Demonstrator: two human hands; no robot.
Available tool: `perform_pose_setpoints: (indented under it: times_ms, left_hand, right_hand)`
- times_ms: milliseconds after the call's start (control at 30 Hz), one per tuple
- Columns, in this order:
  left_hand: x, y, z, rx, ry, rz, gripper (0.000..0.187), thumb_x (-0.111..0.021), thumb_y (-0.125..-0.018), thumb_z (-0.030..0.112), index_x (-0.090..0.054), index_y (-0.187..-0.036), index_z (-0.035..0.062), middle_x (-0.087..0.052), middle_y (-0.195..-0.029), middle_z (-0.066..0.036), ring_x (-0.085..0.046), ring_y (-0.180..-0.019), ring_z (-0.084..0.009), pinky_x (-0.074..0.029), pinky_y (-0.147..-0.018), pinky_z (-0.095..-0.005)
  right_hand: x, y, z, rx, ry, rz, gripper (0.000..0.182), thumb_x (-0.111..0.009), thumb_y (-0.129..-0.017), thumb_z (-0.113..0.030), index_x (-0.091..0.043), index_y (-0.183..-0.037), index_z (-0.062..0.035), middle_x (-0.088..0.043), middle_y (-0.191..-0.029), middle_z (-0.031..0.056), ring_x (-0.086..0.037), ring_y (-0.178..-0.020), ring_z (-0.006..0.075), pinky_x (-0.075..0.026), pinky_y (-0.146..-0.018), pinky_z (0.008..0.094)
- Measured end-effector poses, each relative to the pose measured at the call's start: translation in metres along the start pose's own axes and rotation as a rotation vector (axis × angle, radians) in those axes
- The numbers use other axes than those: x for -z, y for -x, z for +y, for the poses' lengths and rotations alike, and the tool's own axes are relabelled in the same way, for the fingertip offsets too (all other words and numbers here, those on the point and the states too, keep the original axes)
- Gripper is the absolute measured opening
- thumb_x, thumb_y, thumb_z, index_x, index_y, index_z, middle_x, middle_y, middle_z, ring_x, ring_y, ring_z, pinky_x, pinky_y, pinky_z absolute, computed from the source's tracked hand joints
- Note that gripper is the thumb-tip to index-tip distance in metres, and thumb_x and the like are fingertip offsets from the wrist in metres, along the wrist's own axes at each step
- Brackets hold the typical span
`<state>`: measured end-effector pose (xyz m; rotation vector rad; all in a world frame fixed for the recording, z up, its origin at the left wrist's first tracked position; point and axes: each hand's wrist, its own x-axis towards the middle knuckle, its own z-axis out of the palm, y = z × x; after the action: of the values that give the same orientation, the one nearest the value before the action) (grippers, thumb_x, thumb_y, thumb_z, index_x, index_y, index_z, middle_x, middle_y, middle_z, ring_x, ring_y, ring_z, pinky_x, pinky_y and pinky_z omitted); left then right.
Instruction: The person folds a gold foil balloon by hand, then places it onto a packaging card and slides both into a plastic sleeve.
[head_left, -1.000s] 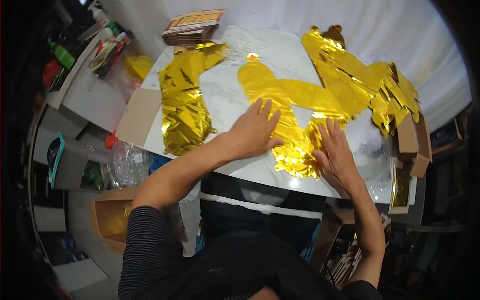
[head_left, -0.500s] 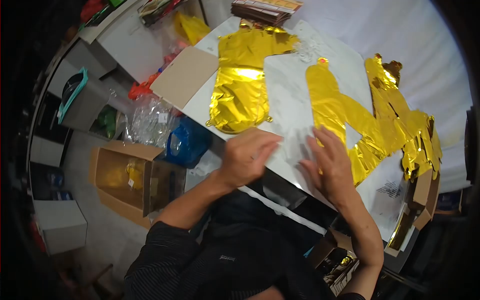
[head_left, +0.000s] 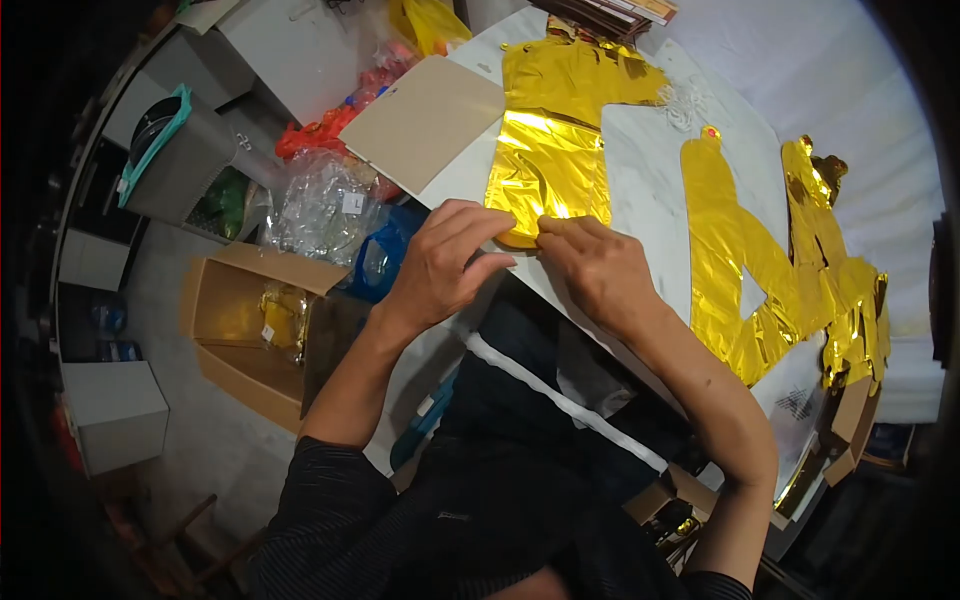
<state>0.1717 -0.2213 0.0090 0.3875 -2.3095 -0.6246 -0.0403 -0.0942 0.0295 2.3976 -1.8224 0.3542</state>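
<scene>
Left grip (head_left: 436, 265) was wide, thumb off fingers, right grip (head_left: 605, 268) curled over the near edge of the gold foil piece (head_left: 548, 150), pinch hidden so I couldn't tell; foil lay at the counter's (head_left: 648, 205) edge, probably for two-handed reach.

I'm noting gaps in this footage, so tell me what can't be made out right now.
All in the head view:
- Near edge of the gold foil at the hands: partly hidden by the right hand.
- Stack on the table: cut off by the picture's upper edge.
- White tag on the clear bag: too small to read.
- Black print at the right: small and blurred.
</scene>
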Motion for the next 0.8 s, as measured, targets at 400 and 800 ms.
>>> perform_pose_setpoints:
  times_ms: [400, 800]
  left_hand:
    - [-0.002, -0.032, -0.007, 0.116, 0.085, -0.130, 0.010, -0.078, -0.091, 0.007, -0.077, -0.097, -0.0011, -0.076, -0.095, -0.014, -0.071, -0.091, -0.0297, -0.057, -0.084, -0.0390]
    - [-0.001, -0.045, -0.013, 0.411, 0.241, -0.186, 0.022, -0.076, -0.097, 0.016, -0.078, -0.103, -0.0047, -0.078, -0.091, -0.015, -0.071, -0.078, -0.0161, -0.056, -0.073, -0.0311]
  right_hand:
    - [0.011, -0.027, 0.016, -0.661, -0.763, -0.004, 0.012, -0.079, -0.096, -0.009, -0.077, -0.093, 0.0024, -0.074, -0.077, 0.0042, -0.064, -0.066, 0.0087, -0.053, -0.063, 0.0269]
    - [-0.001, -0.028, 0.023, -0.714, -1.004, 0.091, 0.013, -0.079, -0.094, 0.001, -0.070, -0.104, 0.0017, -0.069, -0.084, 0.0009, -0.062, -0.073, 0.0067, -0.053, -0.067, 0.0236]
